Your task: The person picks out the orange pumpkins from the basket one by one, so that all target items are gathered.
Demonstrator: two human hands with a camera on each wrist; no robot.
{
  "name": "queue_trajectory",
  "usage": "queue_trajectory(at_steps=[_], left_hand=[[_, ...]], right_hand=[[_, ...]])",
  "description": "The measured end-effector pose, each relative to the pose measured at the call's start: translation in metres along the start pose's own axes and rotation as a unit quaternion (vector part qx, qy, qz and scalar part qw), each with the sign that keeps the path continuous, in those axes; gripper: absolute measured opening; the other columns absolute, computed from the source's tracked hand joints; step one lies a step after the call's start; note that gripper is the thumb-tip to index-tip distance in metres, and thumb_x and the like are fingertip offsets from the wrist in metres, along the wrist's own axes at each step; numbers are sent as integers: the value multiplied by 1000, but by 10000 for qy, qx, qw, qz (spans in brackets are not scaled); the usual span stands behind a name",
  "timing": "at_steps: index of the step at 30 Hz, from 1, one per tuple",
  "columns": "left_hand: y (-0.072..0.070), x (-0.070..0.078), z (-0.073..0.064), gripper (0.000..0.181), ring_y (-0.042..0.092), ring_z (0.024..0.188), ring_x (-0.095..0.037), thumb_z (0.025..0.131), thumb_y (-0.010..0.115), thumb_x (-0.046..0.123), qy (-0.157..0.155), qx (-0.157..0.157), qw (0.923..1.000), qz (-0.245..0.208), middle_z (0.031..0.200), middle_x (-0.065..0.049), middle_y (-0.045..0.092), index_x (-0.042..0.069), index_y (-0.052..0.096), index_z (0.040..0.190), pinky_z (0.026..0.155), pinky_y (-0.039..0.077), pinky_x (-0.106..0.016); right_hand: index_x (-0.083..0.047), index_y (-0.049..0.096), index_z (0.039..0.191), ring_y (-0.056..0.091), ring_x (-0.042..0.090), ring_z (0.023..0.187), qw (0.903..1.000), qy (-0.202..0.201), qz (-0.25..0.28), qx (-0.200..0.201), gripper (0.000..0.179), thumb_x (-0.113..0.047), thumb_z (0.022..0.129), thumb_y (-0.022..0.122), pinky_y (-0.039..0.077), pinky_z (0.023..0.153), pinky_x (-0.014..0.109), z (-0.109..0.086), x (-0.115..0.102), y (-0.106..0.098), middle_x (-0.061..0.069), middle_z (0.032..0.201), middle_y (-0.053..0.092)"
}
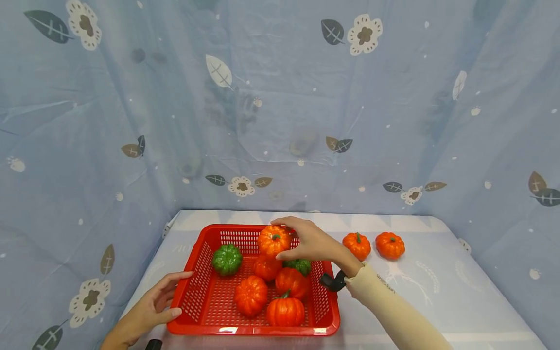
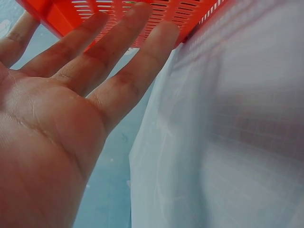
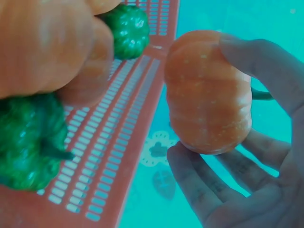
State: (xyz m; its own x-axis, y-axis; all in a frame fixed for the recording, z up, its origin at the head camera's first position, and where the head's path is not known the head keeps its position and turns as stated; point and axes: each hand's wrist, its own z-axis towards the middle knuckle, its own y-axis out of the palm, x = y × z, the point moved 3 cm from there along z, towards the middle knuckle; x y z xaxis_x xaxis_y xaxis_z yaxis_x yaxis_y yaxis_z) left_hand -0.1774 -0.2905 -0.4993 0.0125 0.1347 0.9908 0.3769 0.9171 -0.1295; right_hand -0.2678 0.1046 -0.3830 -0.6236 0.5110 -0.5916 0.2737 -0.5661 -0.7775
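My right hand (image 1: 308, 240) grips a small orange pumpkin (image 1: 273, 240) between thumb and fingers, over the back of the red basket (image 1: 205, 329). In the right wrist view the same pumpkin (image 3: 209, 92) shows its ribbed side and green stem, held apart from the others. Along the basket's left side rests my left hand (image 1: 153, 304), its fingers extended against the outer wall. Inside the basket lie a green pumpkin (image 1: 227, 259) at the left, another green pumpkin (image 1: 298, 266) partly hidden at the right, and several orange pumpkins (image 1: 251, 295).
Two more orange pumpkins, one nearer (image 1: 357, 245) and one farther right (image 1: 390, 245), sit on the white-topped table (image 1: 420, 311) right of the basket. A blue patterned curtain (image 1: 280, 121) surrounds the table's back and sides.
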Motion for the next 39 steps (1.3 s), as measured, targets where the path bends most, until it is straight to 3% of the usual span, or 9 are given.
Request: queue_trajectory(at_steps=[8,16,27,35,39], left_hand=[[-1,-1,0,66,59,121,-29,96,64,5,84,-14,9999,88,149,-25,38,10,35,155,92,58,-40],[-3,-3,1,64,58,122,-29,98,56,-2,210,-359,9991,-126,148,-24,41,9,32,157,93,57,-43],[-3,-3,2,64,59,121,-28,98,58,0,178,-253,9995,-49,148,-24,40,8,33,156,92,58,-41],[-2,-2,-1,64,58,122,-30,98,61,4,22,-90,10000,-32,148,-11,44,10,33,156,93,57,-42],[-2,-1,-1,63,58,122,-30,99,60,3,57,-149,9998,-67,149,-15,42,10,34,155,92,58,-43]], right_hand=[[-24,55,145,60,15,114,9989,175,149,400,75,-42,81,88,56,91,37,-18,21,-12,-8,137,58],[-25,54,146,59,18,118,9956,503,388,685,76,-44,80,88,55,96,40,-39,37,-28,-7,139,57],[-27,54,147,61,21,114,9881,1012,413,1083,80,-51,78,87,54,96,46,-72,59,-43,-1,140,58],[-29,54,147,65,28,110,9781,1446,568,1386,80,-50,78,88,57,91,50,-98,78,-51,2,142,55],[-30,53,147,64,30,111,9742,1615,471,1507,78,-51,80,87,57,90,52,-113,87,-56,4,145,54]])
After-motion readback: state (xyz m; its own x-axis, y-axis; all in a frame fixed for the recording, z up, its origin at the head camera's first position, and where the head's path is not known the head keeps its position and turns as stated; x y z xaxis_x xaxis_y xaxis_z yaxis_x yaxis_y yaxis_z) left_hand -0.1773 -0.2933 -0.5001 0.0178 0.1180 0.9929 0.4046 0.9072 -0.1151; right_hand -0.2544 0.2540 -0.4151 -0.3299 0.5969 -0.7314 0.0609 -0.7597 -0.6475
